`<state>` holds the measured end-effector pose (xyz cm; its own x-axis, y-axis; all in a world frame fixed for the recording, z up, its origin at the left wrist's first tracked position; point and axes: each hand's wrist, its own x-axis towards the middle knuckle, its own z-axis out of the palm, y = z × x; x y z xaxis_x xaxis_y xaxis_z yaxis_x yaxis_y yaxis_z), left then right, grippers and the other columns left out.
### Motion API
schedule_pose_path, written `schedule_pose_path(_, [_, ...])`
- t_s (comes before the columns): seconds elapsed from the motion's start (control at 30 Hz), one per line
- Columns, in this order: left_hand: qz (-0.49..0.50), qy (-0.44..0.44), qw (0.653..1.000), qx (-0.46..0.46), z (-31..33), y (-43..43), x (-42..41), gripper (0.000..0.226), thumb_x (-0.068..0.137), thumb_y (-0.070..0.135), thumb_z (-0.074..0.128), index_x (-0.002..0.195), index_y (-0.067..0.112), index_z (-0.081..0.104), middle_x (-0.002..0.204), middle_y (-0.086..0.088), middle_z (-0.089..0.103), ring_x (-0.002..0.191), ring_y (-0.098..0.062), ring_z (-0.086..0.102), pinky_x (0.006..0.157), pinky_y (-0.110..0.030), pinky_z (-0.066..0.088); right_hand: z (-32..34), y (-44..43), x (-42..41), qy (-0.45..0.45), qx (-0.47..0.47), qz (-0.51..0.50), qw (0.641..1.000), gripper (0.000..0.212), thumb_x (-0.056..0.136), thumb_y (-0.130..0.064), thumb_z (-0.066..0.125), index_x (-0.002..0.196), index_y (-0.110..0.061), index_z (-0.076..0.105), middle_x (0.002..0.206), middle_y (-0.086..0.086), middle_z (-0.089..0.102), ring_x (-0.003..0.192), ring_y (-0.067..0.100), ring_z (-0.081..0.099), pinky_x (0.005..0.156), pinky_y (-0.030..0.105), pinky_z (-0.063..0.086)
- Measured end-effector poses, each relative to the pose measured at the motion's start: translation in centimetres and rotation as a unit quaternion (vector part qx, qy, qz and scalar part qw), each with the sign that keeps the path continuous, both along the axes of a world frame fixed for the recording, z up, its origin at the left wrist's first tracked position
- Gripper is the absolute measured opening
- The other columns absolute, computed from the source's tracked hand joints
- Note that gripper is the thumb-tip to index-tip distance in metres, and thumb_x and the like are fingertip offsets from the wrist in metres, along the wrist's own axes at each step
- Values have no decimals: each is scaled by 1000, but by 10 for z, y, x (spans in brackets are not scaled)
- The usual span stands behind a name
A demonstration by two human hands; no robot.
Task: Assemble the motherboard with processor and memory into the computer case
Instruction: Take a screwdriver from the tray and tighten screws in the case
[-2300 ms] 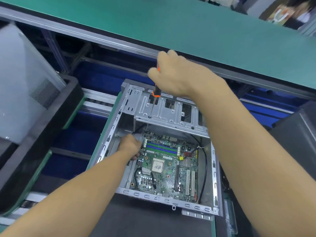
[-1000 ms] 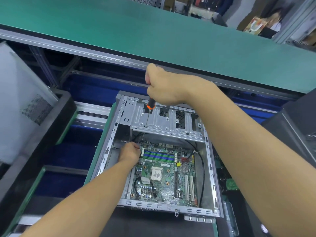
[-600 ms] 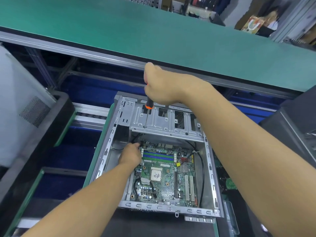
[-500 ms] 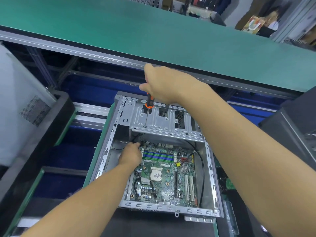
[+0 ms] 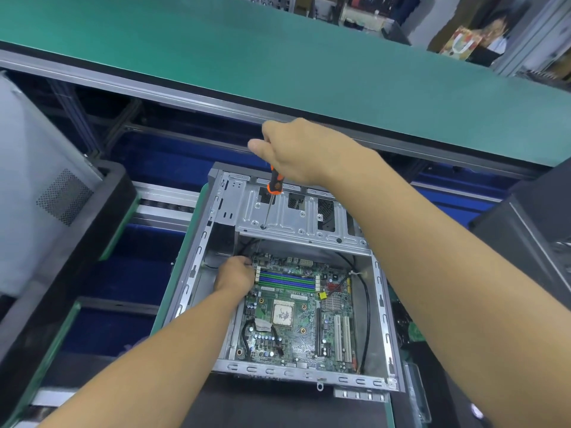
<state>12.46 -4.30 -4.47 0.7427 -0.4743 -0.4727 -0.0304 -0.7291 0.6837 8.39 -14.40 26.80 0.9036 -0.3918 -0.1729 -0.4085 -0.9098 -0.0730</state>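
An open grey computer case lies in front of me with a green motherboard inside it. The board carries a square processor and blue and green memory slots. My right hand grips a screwdriver with a black and orange handle. Its shaft points down through a hole in the metal drive cage at the case's far end. My left hand reaches into the case with curled fingers at the board's far left corner; what they pinch is hidden.
A black cable runs along the right inner wall of the case. A green-topped bench spans the back. A grey case panel leans in a black tray on the left. Another dark case stands at the right.
My right hand turned on the screwdriver handle, its thumb now sticking out to the left. My left hand stayed at the board's far left corner. The camera moved slightly.
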Motion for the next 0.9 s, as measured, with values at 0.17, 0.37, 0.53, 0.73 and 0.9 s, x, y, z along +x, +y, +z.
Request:
schedule_pose_path(0.17, [-2,2,1000,4,2,1,0,31,96,13,47,121,17,66,112,-8,69,76,-26,67,71,-35,60,7,-2,-1,4,94,30,995,19,102,-26,43,112,-11,41,94,2,45,72,23,43,59,37,30])
schedule_pose_path(0.37, [-1,1,1000,6,3,1,-1,32,96,12,47,122,18,65,114,-8,69,75,-25,66,69,-32,59,-3,5,1,-37,-50,27,998,36,104,-53,38,103,-17,37,79,0,50,66,20,47,59,37,31])
schedule_pose_path(0.53, [-5,4,1000,6,3,1,-1,34,96,12,45,123,17,65,115,-8,69,77,-26,66,73,-36,60,9,-1,-1,15,82,24,996,19,101,-28,44,110,-12,38,90,-1,40,68,19,41,57,36,26])
schedule_pose_path(0.73, [1,9,1000,4,3,0,-1,33,97,12,46,123,17,65,117,-7,68,83,-26,66,77,-38,60,2,-4,2,13,-40,21,999,32,107,-47,36,105,-16,41,85,2,50,75,27,52,62,36,33])
schedule_pose_path(0.9, [-15,-17,1000,6,3,1,-1,34,97,13,44,124,17,64,118,-9,67,90,-28,65,80,-34,57,4,-6,1,1,47,5,999,21,100,-35,42,106,-15,37,101,2,41,79,23,42,65,38,30])
